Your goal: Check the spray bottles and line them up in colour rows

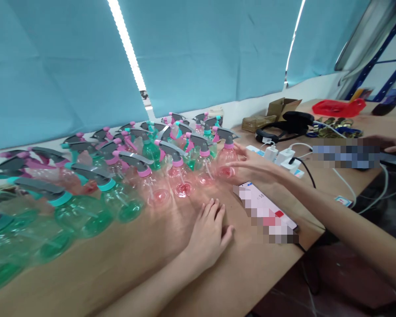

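Monitoring remotely, head view. Right hand (pixel 253 162): fingers part-spread at the right side of the upright clear-pink spray bottle (pixel 225 155), right end of the front row; I cannot tell whether it grips. Left hand (pixel 208 233): palm down, fingers loosely spread, holding nothing, on the worktop (pixel 135 268) nearer me than the bottle. Smartphone (pixel 262 204) lies just beside it.

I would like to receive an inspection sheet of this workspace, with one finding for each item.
Surface: brown tabletop, crowded on the left.
Main items: front row upright, green spray bottles at left, pink spray bottles at right.
Clutter: smartphone, black headphones, cardboard box, red tray.
Hands: left hand palm-down on tabletop; right hand at rightmost pink spray bottle, grip unclear.
Cables: white cables and black cable near white chargers.
Surroundings: blue curtain behind; another person's hand at right.
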Demonstrator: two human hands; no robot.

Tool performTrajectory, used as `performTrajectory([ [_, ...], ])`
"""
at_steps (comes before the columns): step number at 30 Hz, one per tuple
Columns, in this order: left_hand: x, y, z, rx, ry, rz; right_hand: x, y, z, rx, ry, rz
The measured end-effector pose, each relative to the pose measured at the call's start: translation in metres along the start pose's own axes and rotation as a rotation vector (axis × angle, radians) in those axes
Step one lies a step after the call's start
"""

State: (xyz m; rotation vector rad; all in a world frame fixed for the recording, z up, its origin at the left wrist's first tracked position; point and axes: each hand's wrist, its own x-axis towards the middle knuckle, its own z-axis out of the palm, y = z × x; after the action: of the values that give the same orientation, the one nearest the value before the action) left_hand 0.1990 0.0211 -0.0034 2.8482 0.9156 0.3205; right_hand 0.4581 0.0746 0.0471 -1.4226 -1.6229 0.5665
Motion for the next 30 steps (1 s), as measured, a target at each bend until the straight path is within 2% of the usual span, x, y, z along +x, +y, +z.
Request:
performTrajectory([
  [3,0.000,0.002,-0.001,0.000,-0.020,-0.009,-0.021,-0.001,0.003,-0.125,0.191,0.117],
  [5,0.000,0.002,-0.001,-0.003,-0.022,-0.011,-0.046,-0.009,0.012,-0.166,0.303,0.104],
  [6,0.000,0.001,-0.001,-0.004,-0.020,-0.010,-0.060,-0.015,0.019,-0.188,0.318,0.097],
  [9,-0.002,-0.002,0.002,-0.012,0.006,0.015,-0.102,-0.035,0.051,-0.240,0.264,0.001],
  [11,-0.008,-0.006,0.002,-0.018,0.027,0.036,-0.122,-0.047,0.076,-0.278,0.151,-0.127],
  [13,-0.021,-0.014,-0.001,-0.022,0.037,0.046,-0.136,-0.055,0.100,-0.268,0.028,-0.194],
  [16,-0.056,-0.031,-0.012,-0.018,0.040,0.028,-0.145,-0.060,0.132,-0.288,-0.132,-0.213],
  [21,-0.140,-0.066,-0.037,0.001,0.077,-0.124,-0.143,-0.075,0.181,-0.378,-0.267,-0.319],
  [30,-0.275,-0.113,-0.075,0.128,0.137,-0.346,-0.118,-0.152,0.291,-0.399,-0.472,-0.542],
])
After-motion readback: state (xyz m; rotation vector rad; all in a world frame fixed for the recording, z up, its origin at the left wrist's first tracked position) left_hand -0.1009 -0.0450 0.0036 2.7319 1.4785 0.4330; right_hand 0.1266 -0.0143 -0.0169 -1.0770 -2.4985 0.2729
